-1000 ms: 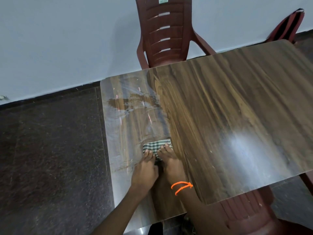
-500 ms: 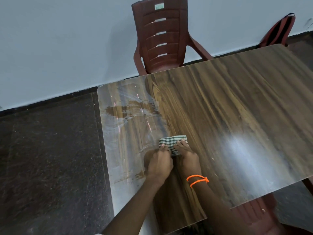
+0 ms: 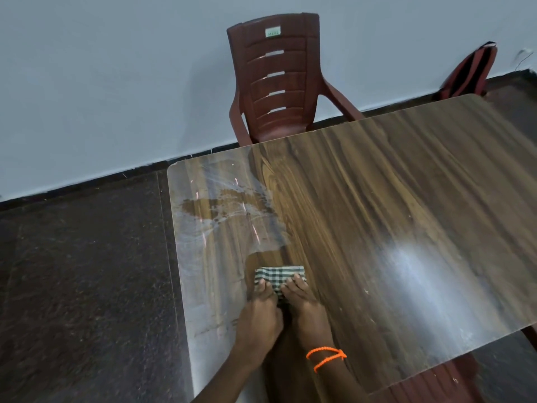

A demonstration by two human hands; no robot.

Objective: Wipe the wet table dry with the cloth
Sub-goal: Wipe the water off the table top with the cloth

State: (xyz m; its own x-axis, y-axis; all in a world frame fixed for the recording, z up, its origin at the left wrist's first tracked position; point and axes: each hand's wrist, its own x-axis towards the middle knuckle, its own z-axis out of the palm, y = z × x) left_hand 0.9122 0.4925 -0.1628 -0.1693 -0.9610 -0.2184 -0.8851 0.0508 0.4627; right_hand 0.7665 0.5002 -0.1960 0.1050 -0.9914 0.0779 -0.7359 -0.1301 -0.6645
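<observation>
A folded green-and-white checked cloth (image 3: 279, 277) is pressed flat on the wood-grain worktop (image 3: 392, 205), near its left end and closer to the near edge than to the far one. The cloth is covered along its near side by both hands, which are laid side by side and touching each other. The left hand (image 3: 260, 314) is placed on the cloth's near left part, with its fingers (image 3: 266, 289) held straight and close together, flat on the fabric. The right hand (image 3: 303, 309) is placed on the cloth's near right part in the same manner, its fingers (image 3: 296, 286) extended and narrow, pressed down rather than curled round anything. An orange beaded cord (image 3: 326, 356) is worn around the right wrist.

Beyond the cloth, toward the far left corner of the worktop, a wet patch (image 3: 223, 205) with pale streaks and a darker pool is seen on the surface. To the right of the cloth, a bright glare (image 3: 412, 266) is reflected off the worktop.

Behind the far edge of the worktop, beyond the cloth, a dark red plastic chair (image 3: 276, 80) is set against a pale wall (image 3: 110, 82). Far to the right of the cloth, at the worktop's far right corner, a red and black bag (image 3: 470, 72) is leaned on the wall. Left of the cloth, past the worktop's end, dark speckled floor (image 3: 84, 271) is seen.
</observation>
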